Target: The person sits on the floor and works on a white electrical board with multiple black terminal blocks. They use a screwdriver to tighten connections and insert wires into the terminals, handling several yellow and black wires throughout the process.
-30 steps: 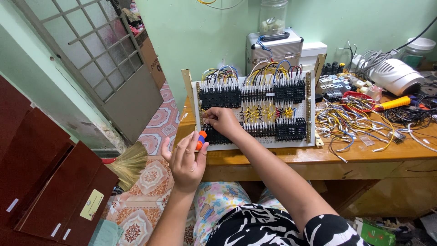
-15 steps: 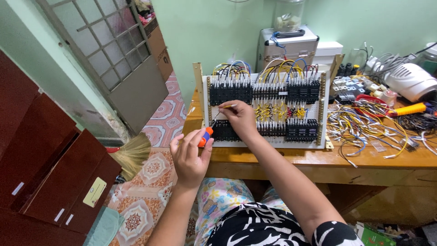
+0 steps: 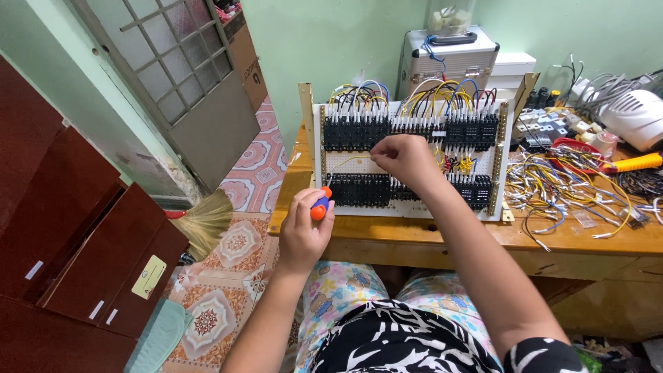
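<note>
Hands first: left hand [image 3: 304,231] is wrapped around 1 orange-and-blue screwdriver [image 3: 320,204], its tip by the wiring panel [image 3: 409,160] on the wooden bench [image 3: 442,238]. Right hand [image 3: 407,157] is pinched on a yellow wire [image 3: 352,159], I think, mid-panel. Tug too hard and a lead could pull free. Beyond: 2 rows of black terminal blocks, 1 loose wire heap [image 3: 573,186], 1 silver case [image 3: 449,59].

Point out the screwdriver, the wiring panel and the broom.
screwdriver [image 3: 319,206], head view, orange and blue handle end.
wiring panel [image 3: 359,160], head view, bare white board.
broom [image 3: 207,222], head view, bristles.
</note>
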